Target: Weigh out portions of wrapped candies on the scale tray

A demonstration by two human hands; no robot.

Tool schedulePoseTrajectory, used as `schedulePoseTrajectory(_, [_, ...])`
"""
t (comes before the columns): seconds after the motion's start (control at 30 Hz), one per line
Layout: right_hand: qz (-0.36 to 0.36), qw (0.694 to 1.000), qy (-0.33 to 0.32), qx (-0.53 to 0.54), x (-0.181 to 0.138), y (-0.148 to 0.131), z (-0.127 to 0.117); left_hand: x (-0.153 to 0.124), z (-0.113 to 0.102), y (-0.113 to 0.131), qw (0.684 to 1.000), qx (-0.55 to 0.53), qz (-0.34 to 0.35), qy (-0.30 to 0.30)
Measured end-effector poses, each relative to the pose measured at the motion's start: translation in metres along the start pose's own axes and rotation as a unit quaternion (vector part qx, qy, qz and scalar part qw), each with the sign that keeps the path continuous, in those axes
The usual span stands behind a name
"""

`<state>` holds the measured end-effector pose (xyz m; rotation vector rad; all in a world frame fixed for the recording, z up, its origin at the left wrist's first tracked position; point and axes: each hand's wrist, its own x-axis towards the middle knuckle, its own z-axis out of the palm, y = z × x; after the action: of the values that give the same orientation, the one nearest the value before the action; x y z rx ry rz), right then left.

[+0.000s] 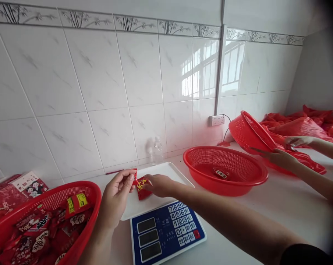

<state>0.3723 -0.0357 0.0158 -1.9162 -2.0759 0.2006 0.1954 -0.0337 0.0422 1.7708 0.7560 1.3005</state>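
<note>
My left hand (pixel 115 197) and my right hand (pixel 158 184) are both pinched on a small red packet with yellow print (pixel 141 186), one at each end, just above the white pan (pixel 172 172) of a blue electronic scale (pixel 166 232). A red mesh basket (pixel 49 200) at my lower left holds several red snack packets. A round red basket (pixel 249 173) to the right of the scale holds one small packet (pixel 220 173).
Another person's two hands (pixel 286 152) at the right hold a tilted red basket (pixel 249 132) over red plastic bags (pixel 301 127). A wall socket (pixel 217 120) and a clear plastic bottle (pixel 157 149) sit by the tiled wall. Printed boxes (pixel 28 184) lie at far left.
</note>
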Motion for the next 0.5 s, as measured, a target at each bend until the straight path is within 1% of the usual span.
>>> schedulePoseTrajectory(0.07, [-0.004,1.000,-0.003,-0.014,0.006,-0.015,0.011,-0.001,-0.001,0.000,1.000,0.008,0.002,-0.006])
schedulePoseTrajectory(0.13, [-0.017,1.000,0.006,-0.025,0.009,-0.022,0.018,-0.002,-0.002,0.001,1.000,0.012,0.005,-0.014])
schedulePoseTrajectory(0.27, [-0.055,0.997,0.029,-0.034,0.005,-0.020,0.024,-0.003,-0.001,0.003,1.000,0.015,0.008,-0.020])
schedulePoseTrajectory(0.33, [-0.077,0.994,0.047,-0.057,-0.002,-0.013,0.019,-0.003,-0.001,0.003,1.000,0.017,0.009,-0.024])
schedulePoseTrajectory(0.4, [-0.093,0.989,0.072,-0.087,-0.013,0.000,0.010,-0.002,-0.001,0.003,0.999,0.021,0.011,-0.025])
schedulePoseTrajectory(0.47, [-0.084,0.986,0.104,-0.104,-0.025,0.019,-0.006,-0.002,0.000,0.003,0.999,0.025,0.012,-0.022])
schedulePoseTrajectory(0.5, [-0.066,0.984,0.125,-0.106,-0.031,0.031,-0.016,-0.002,0.000,0.003,0.999,0.025,0.013,-0.020])
